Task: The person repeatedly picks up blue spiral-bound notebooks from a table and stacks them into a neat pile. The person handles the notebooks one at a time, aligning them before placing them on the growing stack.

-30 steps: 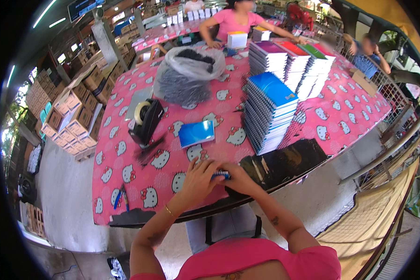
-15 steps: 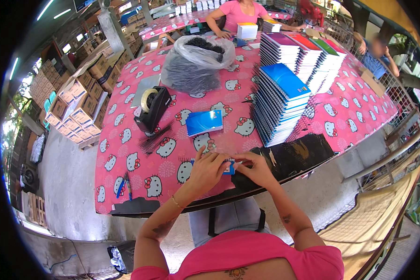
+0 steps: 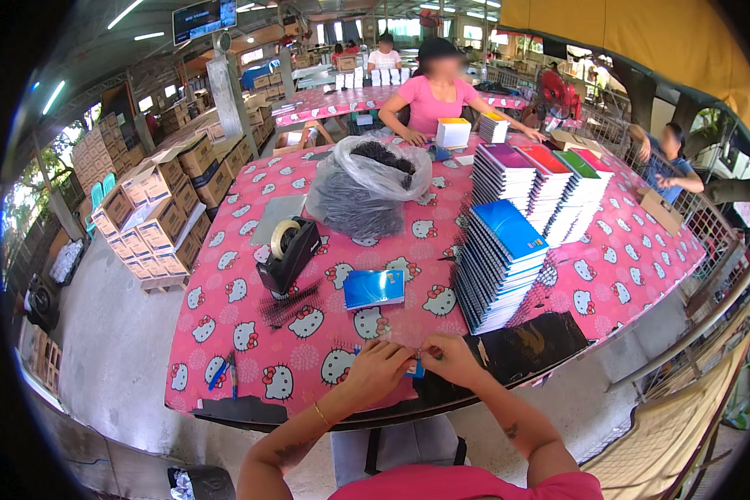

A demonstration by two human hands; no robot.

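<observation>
tape dispenser (image 3: 287,254) left of notebook stack (image 3: 496,262)

Both hands, left hand (image 3: 381,369) and right hand (image 3: 448,358), pinch a small blue item (image 3: 414,367); beyond the grip lies a blue notebook (image 3: 373,288) on the table (image 3: 250,333).

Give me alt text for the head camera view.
Both hands, left hand and right hand, pinch a small blue item at the near edge of a pink patterned table. Behind sit a blue booklet, tape dispenser and stacked notebooks.
</observation>
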